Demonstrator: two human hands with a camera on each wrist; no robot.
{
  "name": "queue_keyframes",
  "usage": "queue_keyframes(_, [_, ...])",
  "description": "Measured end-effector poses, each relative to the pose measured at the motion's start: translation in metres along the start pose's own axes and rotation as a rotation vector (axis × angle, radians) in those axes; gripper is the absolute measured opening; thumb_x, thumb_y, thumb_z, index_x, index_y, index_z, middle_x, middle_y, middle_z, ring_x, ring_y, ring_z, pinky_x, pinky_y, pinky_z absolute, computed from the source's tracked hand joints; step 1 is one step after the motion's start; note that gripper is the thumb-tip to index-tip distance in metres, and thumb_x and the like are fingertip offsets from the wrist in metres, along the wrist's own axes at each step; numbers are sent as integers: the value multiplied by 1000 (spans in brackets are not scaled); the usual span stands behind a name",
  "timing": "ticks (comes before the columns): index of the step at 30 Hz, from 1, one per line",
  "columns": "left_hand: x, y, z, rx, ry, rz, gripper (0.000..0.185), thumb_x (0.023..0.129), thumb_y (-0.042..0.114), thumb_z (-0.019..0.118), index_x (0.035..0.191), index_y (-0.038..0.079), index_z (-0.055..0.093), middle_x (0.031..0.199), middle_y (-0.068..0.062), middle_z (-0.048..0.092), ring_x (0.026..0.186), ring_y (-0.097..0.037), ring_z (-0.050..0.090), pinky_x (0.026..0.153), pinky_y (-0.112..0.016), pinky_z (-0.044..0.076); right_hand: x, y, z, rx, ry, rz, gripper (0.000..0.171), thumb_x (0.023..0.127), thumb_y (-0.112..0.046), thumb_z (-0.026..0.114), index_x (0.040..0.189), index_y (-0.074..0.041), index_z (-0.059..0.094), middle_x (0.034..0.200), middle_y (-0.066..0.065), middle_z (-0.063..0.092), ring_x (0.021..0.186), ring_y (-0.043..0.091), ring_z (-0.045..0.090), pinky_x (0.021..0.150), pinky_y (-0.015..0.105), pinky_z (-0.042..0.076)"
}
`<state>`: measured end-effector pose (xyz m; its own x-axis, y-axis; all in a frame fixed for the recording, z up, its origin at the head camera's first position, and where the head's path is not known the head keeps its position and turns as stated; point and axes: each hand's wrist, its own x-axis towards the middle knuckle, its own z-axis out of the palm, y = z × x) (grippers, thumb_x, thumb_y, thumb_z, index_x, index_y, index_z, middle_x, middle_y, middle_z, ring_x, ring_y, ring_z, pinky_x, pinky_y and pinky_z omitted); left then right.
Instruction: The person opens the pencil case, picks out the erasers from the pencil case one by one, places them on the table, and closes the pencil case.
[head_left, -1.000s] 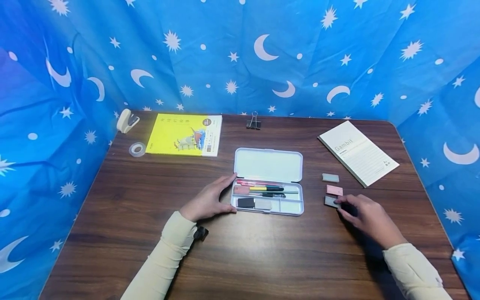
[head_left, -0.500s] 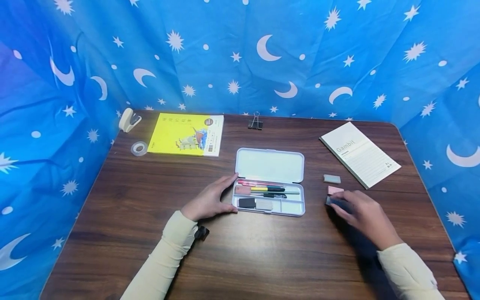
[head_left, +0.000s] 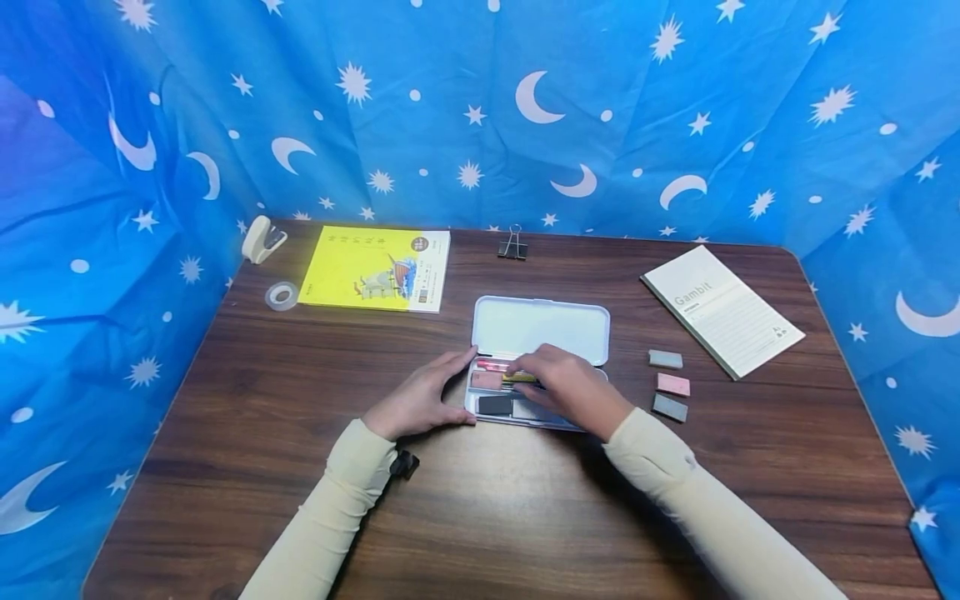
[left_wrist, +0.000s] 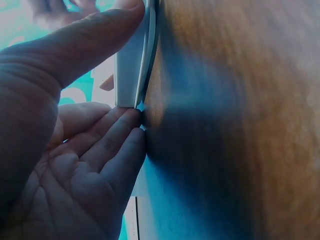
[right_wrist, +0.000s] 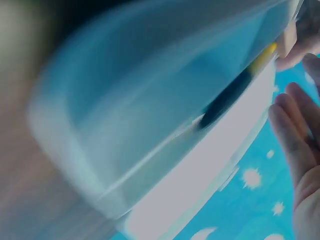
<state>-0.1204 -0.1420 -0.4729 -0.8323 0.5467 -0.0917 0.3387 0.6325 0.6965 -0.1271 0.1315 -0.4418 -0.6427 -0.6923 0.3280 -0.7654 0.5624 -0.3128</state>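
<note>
An opened white pencil case [head_left: 540, 327] lies in the middle of the table. My left hand [head_left: 414, 400] holds its left end, thumb at the front edge and fingers at the hinge side. In the left wrist view the thumb and fingertips touch the case [left_wrist: 131, 75]. My right hand [head_left: 570, 387] reaches over the tray, fingers slightly bent, fingertips close to a pink eraser [head_left: 487, 380] and a yellow-and-black pen [head_left: 517, 377]. In the right wrist view its fingers [right_wrist: 295, 145] show nothing between them. A black eraser [head_left: 495, 406] sits in the front compartment; the white one beside it is partly hidden.
Right of the case lie a light eraser [head_left: 665, 359], a pink eraser [head_left: 672, 384] and a grey eraser [head_left: 670, 407]. Behind them is a notebook [head_left: 720, 312]. A binder clip [head_left: 513, 246], yellow book [head_left: 375, 268], tape roll [head_left: 282, 296] and stapler [head_left: 262, 240] stand farther back.
My right hand has left the grey eraser on the right and moved left over the pencil case. The grey eraser stays on the table, slightly turned. My left hand keeps its place.
</note>
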Motion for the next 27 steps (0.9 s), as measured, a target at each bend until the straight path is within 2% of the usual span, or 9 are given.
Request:
queue_keyframes(3, [1,-1,1,-4,-9,-8,104,84,26,92,166,6,31,161,-18,45,147,-34,44,123,-48,35,15,-6,11,8,-11,-11,17,89,-10,86,104,-10,78,93,3,75,87,17,72,77,35,63])
queue_keyframes(7, [2,0,1,-12,-12,-11,104,85,26,91,167,8,31,161,-17,44,148,-33,44,123,-47,34,23,-6,20,8,5,-10,16,88,-7,87,98,-9,75,90,2,75,83,16,71,75,35,63])
queue_keyframes(13, [0,-1,-1,-15,-6,-14,104,84,25,92,166,6,30,161,-18,44,147,-33,44,124,-47,34,25,-1,26,40,10,-19,16,91,0,82,96,-11,72,91,0,74,85,15,70,77,37,62])
queue_keyframes(19, [0,0,-1,-8,-13,-24,103,85,26,91,167,8,30,162,-18,43,148,-33,43,123,-48,34,22,3,29,20,0,-35,15,90,-7,85,98,-12,74,90,-2,75,84,13,70,77,34,62])
queue_keyframes(27, [0,0,-2,-1,-16,-25,103,85,26,91,166,7,31,161,-18,44,148,-34,43,124,-48,34,21,3,29,30,-22,-26,19,87,-7,88,101,-11,76,92,0,76,86,14,71,80,34,63])
